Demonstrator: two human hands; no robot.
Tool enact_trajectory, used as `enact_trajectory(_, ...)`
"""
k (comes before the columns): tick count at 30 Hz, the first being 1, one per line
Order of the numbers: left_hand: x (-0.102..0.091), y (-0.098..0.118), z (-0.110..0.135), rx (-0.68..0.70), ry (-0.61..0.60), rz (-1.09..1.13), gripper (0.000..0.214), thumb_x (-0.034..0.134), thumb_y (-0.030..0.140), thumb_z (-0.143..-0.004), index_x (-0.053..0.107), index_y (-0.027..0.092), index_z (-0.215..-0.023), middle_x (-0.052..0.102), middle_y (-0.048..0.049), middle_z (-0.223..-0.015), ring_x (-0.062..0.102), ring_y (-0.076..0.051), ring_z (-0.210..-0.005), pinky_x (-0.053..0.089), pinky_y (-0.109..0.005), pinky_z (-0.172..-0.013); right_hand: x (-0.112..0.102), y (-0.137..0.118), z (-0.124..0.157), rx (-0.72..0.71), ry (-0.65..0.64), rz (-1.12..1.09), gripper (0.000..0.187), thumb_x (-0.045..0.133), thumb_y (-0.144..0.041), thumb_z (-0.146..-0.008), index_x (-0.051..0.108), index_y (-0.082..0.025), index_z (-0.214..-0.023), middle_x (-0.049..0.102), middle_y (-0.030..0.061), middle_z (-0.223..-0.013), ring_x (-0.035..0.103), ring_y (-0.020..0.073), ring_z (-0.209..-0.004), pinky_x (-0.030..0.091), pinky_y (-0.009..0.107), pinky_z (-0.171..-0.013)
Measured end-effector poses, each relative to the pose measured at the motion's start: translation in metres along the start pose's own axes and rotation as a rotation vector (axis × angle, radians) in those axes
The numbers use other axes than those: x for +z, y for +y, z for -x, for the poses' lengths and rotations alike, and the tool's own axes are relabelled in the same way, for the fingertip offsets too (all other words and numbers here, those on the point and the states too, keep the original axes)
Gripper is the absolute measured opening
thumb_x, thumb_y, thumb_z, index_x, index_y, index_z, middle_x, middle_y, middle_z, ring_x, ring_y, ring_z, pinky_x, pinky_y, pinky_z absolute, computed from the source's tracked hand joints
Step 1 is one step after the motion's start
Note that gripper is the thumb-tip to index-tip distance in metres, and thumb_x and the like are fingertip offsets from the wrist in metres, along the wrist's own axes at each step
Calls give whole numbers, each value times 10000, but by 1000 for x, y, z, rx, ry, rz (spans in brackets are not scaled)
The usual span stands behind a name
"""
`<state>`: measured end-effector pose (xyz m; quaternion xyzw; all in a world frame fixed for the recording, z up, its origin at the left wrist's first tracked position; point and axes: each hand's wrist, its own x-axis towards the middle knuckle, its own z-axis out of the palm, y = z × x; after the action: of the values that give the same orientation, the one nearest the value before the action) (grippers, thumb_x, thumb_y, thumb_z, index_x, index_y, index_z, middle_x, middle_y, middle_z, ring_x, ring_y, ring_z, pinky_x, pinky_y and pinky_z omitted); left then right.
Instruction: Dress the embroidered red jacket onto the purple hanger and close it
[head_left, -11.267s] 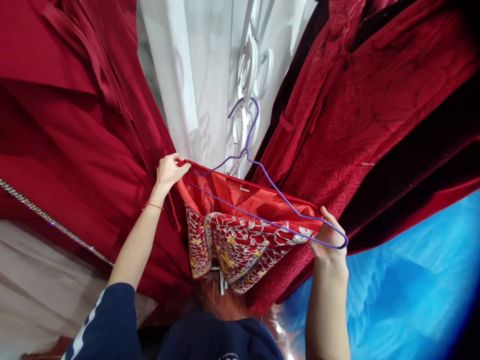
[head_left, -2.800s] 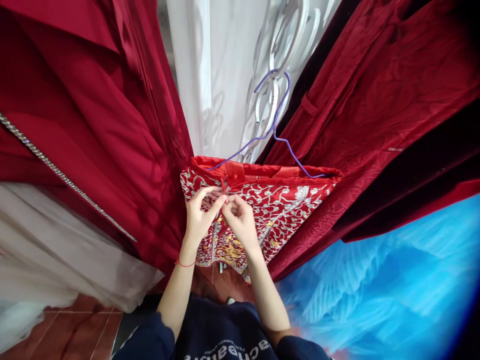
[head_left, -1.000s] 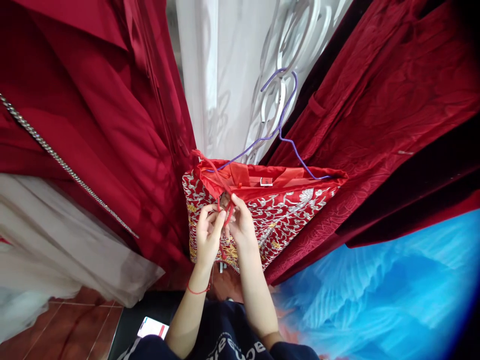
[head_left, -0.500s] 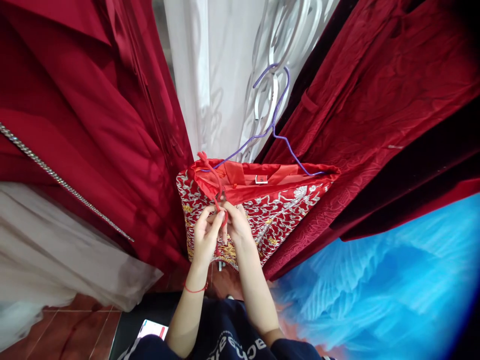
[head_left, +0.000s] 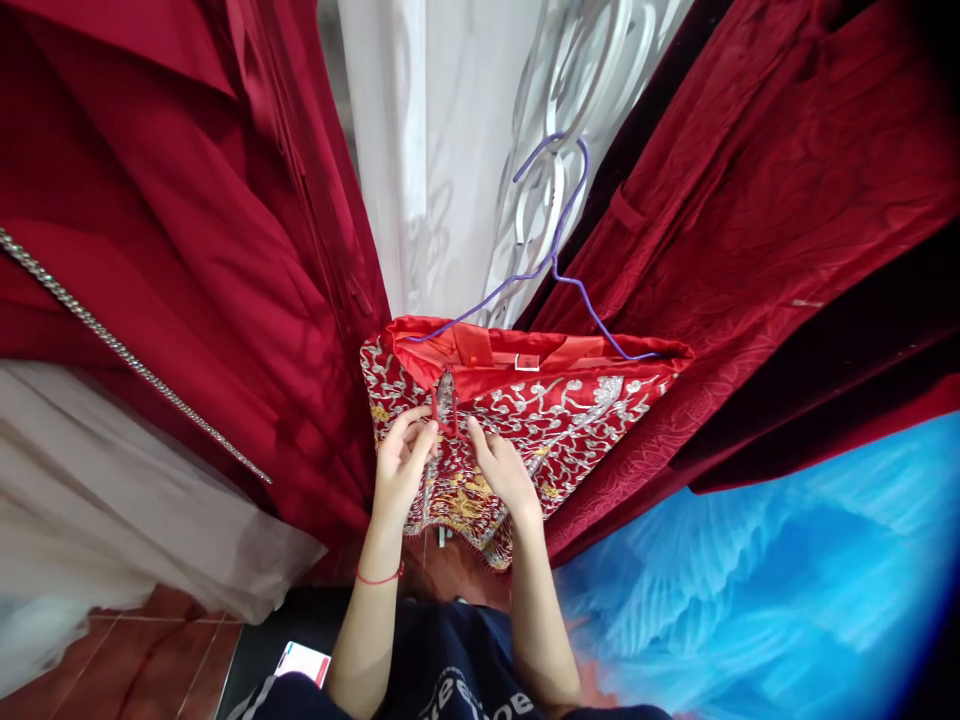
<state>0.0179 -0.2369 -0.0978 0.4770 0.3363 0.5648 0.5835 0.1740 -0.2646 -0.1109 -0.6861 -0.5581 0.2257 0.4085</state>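
A red garment (head_left: 570,400) with silver and gold embroidery and a shiny red lining hangs from a purple wire hanger (head_left: 487,297). At the left part of its waistband, a thin red cord (head_left: 450,432) forms a loop below a silvery patch. My left hand (head_left: 403,462) pinches the cord's left side between thumb and fingers. Across from it, my right hand (head_left: 504,468) holds the right side of the cord with closed fingertips, over the embroidered front. A small white label (head_left: 526,362) shows inside the waistband.
The hanger hooks onto white curled metalwork (head_left: 559,190). Dark red cloth (head_left: 187,200) hangs on the left, patterned red cloth (head_left: 765,230) on the right. Blue fabric (head_left: 780,570) lies lower right. A lit phone (head_left: 302,663) rests on a black surface lower left.
My hands have moved apart, the right one shifting right and down. The cord's loose end, which stuck up above the waistband, now no longer shows there, and a loop spans between my hands.
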Motion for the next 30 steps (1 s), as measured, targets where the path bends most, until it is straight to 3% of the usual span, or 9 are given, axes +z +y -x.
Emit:
enact_trajectory(2,-3,-1,-4,24,9,-64,306,728,408,-828,684,187,-1035,666,-8,-760,598,-92,-670,478,-180,-619,-7,5,1,5,67,154,543,443,-565,-959,508,-242,-527,483,-12,-444,444,153,-436,300,267,-504)
enact_trajectory(5,-6,-3,-6,48,1,-148,277,722,408,-829,703,180,-983,724,-47,-877,658,-132,-783,527,-230,-731,-15,-4,2,-60,27,219,323,469,-413,-963,667,-237,-778,572,-14,-544,506,165,-493,371,267,-554)
enact_trajectory(7,-6,-3,-5,61,-7,-181,264,716,413,-829,719,182,-955,744,-63,-950,681,-159,-852,546,-270,-804,-16,-19,3,-214,-11,115,241,473,-326,-956,686,-234,-1021,677,23,-781,611,183,-691,466,296,-691)
enact_trajectory(9,-6,-2,-4,77,-25,-210,263,706,417,-835,735,189,-964,752,-70,-996,693,-183,-901,554,-304,-849,-13,-33,3,-398,-13,-24,276,505,-271,-935,646,-230,-1170,678,70,-1061,626,205,-980,483,342,-890)
enact_trajectory(12,-7,4,-5,130,-54,-264,238,693,404,-848,752,198,-953,761,-61,-979,702,-196,-908,553,-313,-872,-10,-46,2,-505,15,-146,207,511,-250,-942,657,-209,-1082,650,85,-1113,591,215,-1077,459,353,-963)
enact_trajectory(16,-7,24,-19,292,-101,-382,185,694,371,-853,761,201,-884,757,-48,-910,698,-188,-856,542,-282,-827,-23,-47,-12,-467,-97,-122,272,475,-351,-997,615,-191,-827,620,13,-767,561,152,-709,442,270,-712)
enact_trajectory(20,-5,51,-44,496,-132,-559,175,654,351,-890,750,205,-894,749,-46,-923,688,-179,-869,519,-272,-831,-47,-55,-38,-467,-81,-71,429,480,-472,-994,479,-205,-658,506,-31,-611,440,118,-574,356,257,-609)
enact_trajectory(24,-10,70,-64,634,50,-669,180,622,335,-912,734,194,-916,734,-43,-927,675,-159,-855,507,-240,-761,-69,-60,-57,-465,26,-243,443,404,-483,-1020,456,-216,-671,483,-36,-589,447,110,-543,366,250,-582)
enact_trajectory(30,-28,71,-69,658,286,-685,200,638,358,-894,736,185,-904,736,-41,-925,673,-143,-810,501,-220,-694,-85,-47,-57,-415,252,-347,325,514,-455,-977,579,-208,-775,614,-11,-715,550,96,-514,409,243,-537)
